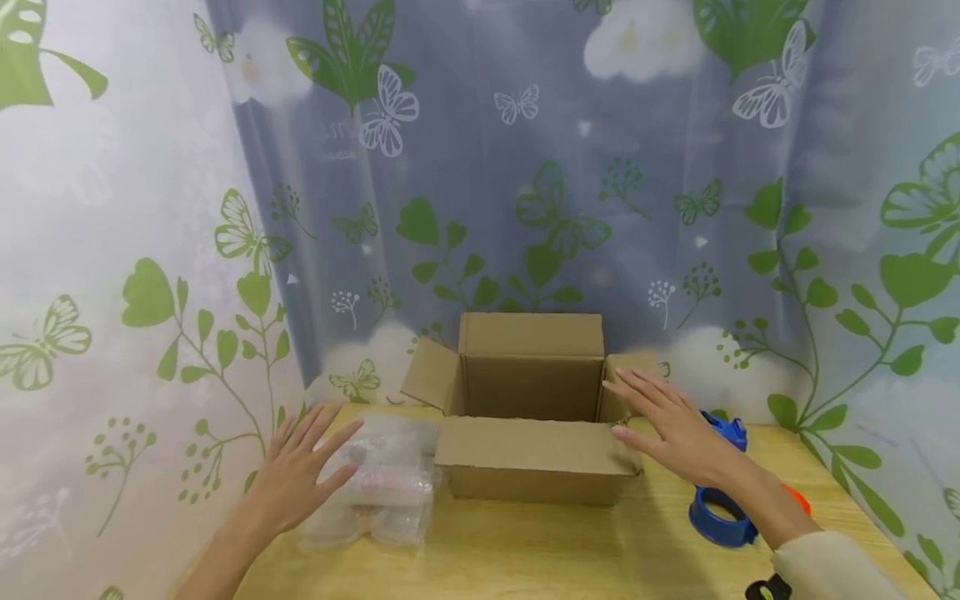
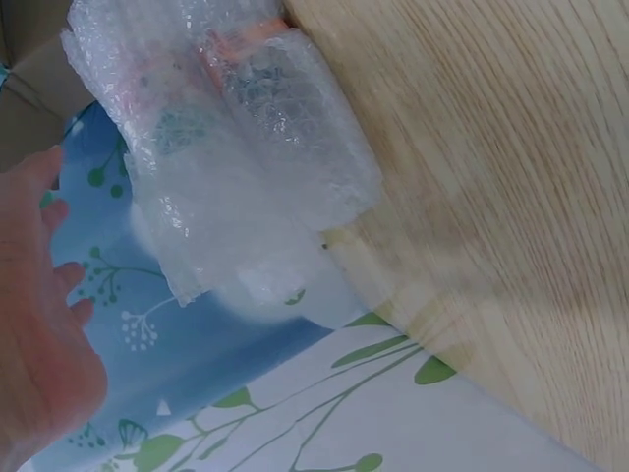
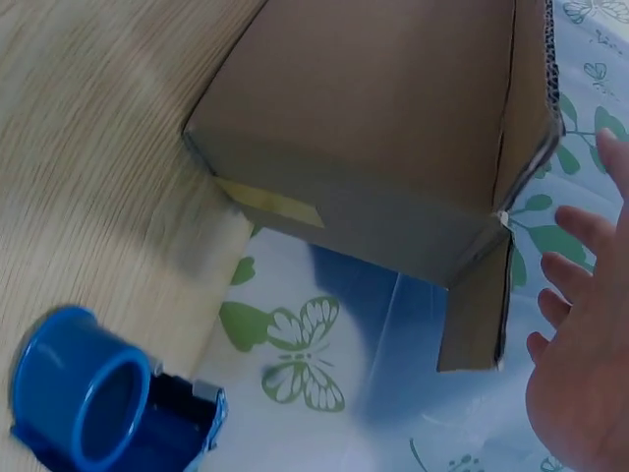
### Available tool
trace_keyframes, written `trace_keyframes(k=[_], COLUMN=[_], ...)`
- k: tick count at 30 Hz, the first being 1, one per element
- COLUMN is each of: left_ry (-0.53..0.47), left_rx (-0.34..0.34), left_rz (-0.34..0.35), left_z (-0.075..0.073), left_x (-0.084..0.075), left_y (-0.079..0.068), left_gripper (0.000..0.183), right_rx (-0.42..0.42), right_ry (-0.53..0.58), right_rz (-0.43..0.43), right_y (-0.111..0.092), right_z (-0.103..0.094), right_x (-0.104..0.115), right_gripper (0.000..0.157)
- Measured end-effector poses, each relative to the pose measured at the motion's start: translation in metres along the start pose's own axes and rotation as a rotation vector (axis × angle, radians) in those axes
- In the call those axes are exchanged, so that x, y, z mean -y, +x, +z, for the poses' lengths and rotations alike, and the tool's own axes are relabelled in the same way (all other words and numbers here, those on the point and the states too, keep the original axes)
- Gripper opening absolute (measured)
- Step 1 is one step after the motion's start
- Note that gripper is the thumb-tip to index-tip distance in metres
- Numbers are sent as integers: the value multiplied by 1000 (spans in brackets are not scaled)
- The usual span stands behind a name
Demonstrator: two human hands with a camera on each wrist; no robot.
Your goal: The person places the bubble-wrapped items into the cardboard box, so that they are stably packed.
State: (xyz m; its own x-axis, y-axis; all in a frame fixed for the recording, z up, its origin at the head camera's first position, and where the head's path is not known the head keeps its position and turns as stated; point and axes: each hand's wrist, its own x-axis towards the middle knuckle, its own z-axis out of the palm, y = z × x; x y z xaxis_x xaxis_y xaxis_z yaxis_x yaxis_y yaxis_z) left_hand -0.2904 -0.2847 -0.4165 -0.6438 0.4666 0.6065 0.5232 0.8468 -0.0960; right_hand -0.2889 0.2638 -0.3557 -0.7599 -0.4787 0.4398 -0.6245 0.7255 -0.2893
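An open cardboard box (image 1: 532,487) stands on the table with its flaps folded outward. My right hand (image 1: 675,425) is held with fingers spread at its right side, overlapping the right flap in the head view. On the left lie bubble-wrapped items (image 1: 393,487), side by side, with an orange band (image 2: 246,39) showing on one in the left wrist view. Beside them my left hand (image 1: 296,479) hovers, fingers spread and holding nothing. The right wrist view shows the box's side (image 3: 383,221) with a strip of tape (image 3: 270,202), apart from the fingers.
A blue tape dispenser (image 1: 720,521) lies on the wooden table (image 1: 525,554) to the right, partly behind my right forearm. Something red-orange (image 1: 798,500) shows beyond that arm, and a black object (image 1: 768,588) is at the lower edge. A patterned curtain (image 1: 480,167) hangs behind the box.
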Motion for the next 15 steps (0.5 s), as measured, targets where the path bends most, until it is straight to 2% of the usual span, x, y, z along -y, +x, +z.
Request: trace_keyframes(k=[3, 7, 11, 15], left_ry=[-1, -9, -30, -39], left_rx=[14, 67, 117, 137], left_rz=[-15, -46, -83, -101], left_z=[-1, 1, 4, 5], left_x=[-1, -2, -1, 0], left_y=[0, 0, -2, -2], left_gripper=[62, 62, 62, 62], right_rx=[11, 22, 27, 22], right_ry=[68, 156, 160, 155], right_rz=[33, 84, 109, 127], right_y=[6, 10, 10, 10], right_z=[7, 19, 31, 37], right_x=[0, 0, -1, -1], right_gripper=[50, 44, 46, 48])
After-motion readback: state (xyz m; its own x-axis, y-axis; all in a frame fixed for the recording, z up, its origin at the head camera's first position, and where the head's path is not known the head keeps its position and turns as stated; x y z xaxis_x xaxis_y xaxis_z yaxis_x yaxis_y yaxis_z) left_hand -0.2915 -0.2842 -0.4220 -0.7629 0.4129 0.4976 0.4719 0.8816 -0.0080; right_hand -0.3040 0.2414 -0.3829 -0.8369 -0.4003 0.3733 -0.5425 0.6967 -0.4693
